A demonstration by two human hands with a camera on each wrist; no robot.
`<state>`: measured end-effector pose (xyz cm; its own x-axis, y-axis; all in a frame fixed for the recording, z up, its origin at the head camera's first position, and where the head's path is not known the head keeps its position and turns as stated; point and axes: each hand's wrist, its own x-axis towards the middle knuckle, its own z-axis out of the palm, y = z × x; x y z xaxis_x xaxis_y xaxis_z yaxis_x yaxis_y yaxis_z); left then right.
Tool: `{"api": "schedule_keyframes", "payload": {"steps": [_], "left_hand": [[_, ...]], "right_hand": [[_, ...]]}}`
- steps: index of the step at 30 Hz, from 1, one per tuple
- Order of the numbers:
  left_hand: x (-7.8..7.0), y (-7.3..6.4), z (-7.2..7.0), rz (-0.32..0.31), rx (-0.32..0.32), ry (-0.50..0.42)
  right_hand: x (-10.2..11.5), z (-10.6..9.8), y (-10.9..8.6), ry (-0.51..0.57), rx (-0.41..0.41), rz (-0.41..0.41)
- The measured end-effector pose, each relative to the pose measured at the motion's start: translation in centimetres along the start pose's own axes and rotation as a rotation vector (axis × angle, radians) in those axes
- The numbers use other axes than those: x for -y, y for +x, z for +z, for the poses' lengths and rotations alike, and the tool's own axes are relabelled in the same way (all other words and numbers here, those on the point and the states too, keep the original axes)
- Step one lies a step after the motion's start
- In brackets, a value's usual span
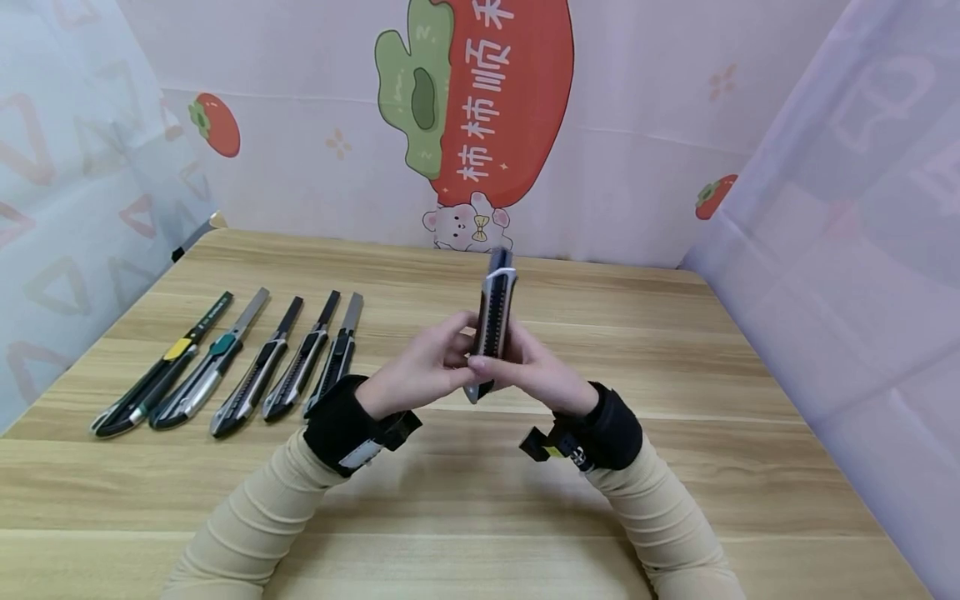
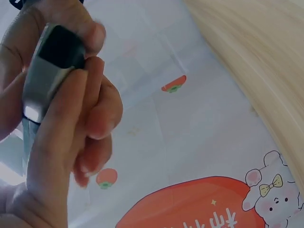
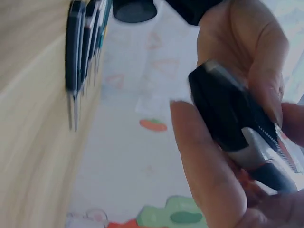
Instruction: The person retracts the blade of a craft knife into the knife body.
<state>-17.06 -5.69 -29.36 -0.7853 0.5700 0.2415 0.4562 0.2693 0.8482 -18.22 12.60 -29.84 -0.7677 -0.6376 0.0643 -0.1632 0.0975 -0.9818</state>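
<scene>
A black and grey utility knife [image 1: 495,312] is held up over the middle of the table, its upper end pointing away and slightly blurred. My left hand [image 1: 420,365] grips its lower part from the left, fingers bent around the body. From the other side my right hand [image 1: 542,373] holds it too, the thumb lying across the front near the butt end. In the left wrist view, the knife's dark end [image 2: 61,47] sticks out between thumb and fingers. The right wrist view has the black and silver handle [image 3: 232,114] tilted between both hands.
Several utility knives lie side by side on the left of the wooden table [image 1: 675,375], blades pointing away. Among them are a knife with a yellow slider [image 1: 177,348] and one with a green slider [image 1: 222,343]. Printed cloth [image 1: 637,167] hangs behind and at both sides.
</scene>
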Motion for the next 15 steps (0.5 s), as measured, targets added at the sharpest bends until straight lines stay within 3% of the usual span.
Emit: {"api": "schedule_keyframes", "payload": {"steps": [4,7,11,15], "left_hand": [[0.4,0.2,0.3,-0.042,-0.106,0.054],[0.8,0.3,0.7,-0.063,-0.181,0.112],[1.0,0.5,1.1,-0.071,-0.237,0.203],[0.8,0.8,1.4,-0.073,-0.252,0.34]], "right_hand": [[0.0,0.2,0.4,-0.04,-0.154,-0.041],[-0.2,0.5,0.8,-0.062,-0.226,-0.033],[-0.6,0.9,1.2,-0.115,-0.264,-0.03],[-0.9,0.6,1.4,-0.146,-0.269,-0.023]]}}
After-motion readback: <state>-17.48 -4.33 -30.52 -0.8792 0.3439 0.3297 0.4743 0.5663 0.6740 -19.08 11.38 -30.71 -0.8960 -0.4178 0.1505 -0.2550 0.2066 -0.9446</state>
